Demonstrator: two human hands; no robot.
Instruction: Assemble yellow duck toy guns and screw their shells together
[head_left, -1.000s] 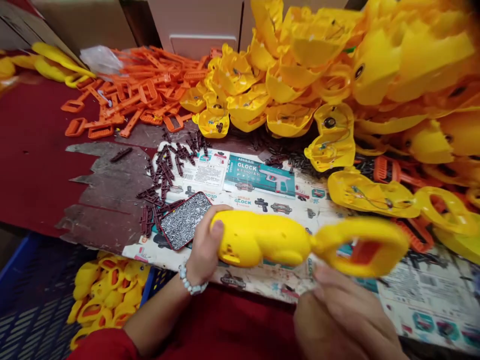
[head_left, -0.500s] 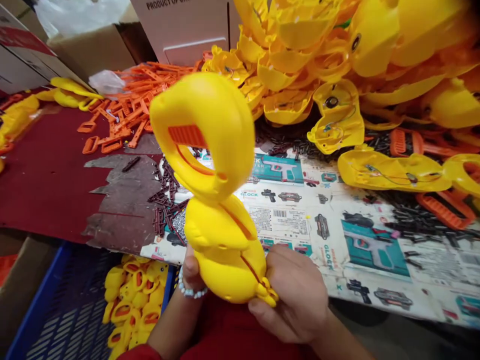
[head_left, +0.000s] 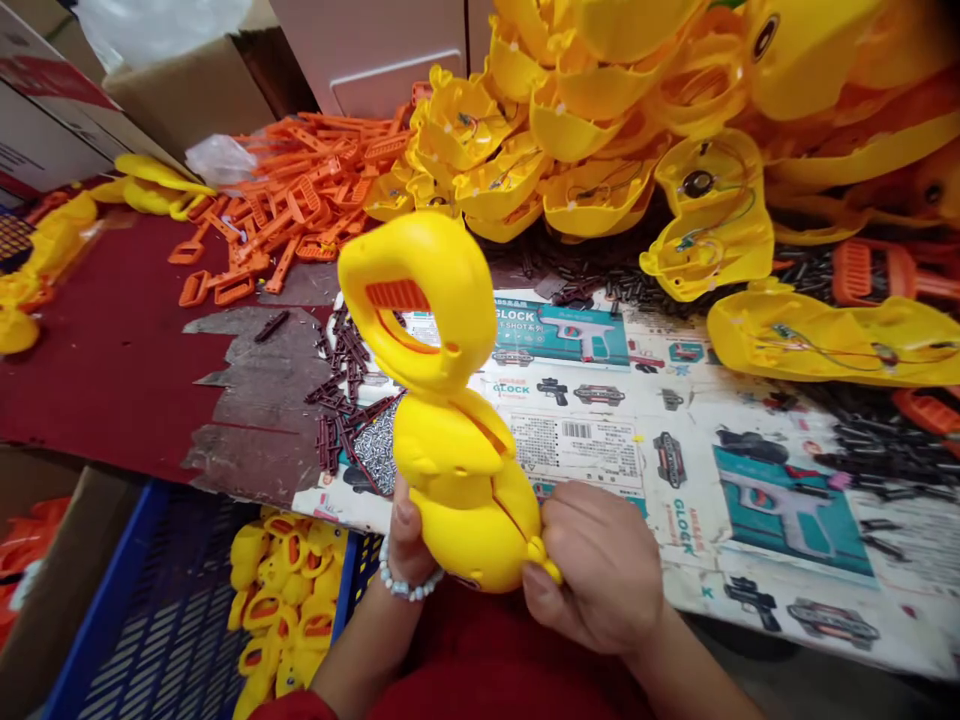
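In front of me I see a yellow plastic duck-shaped toy shell (head_left: 465, 520) held tilted, its looped handle end pointing up and away. An orange ribbed piece (head_left: 397, 296) shows inside the loop, and a seam gap runs down the shell's right side. My left hand (head_left: 409, 535), with a beaded bracelet at the wrist, wraps round the shell's left side; most of its fingers are hidden behind. Closed at the lower right, my right hand (head_left: 600, 570) pinches the small yellow protruding part (head_left: 545, 558) at the shell's end.
Open yellow half-shells (head_left: 592, 190) with wires are piled at the back right. Orange handle pieces (head_left: 300, 200) lie heaped left of them. Small dark parts (head_left: 341, 385) and a tray of screws (head_left: 377, 450) sit behind the toy. A blue crate (head_left: 112, 600) holds finished-looking yellow toys below left.
The toy has dropped a little and looks slightly smaller, its loop lower in view. Both hands keep their hold. The whole scene has shifted somewhat to the right.
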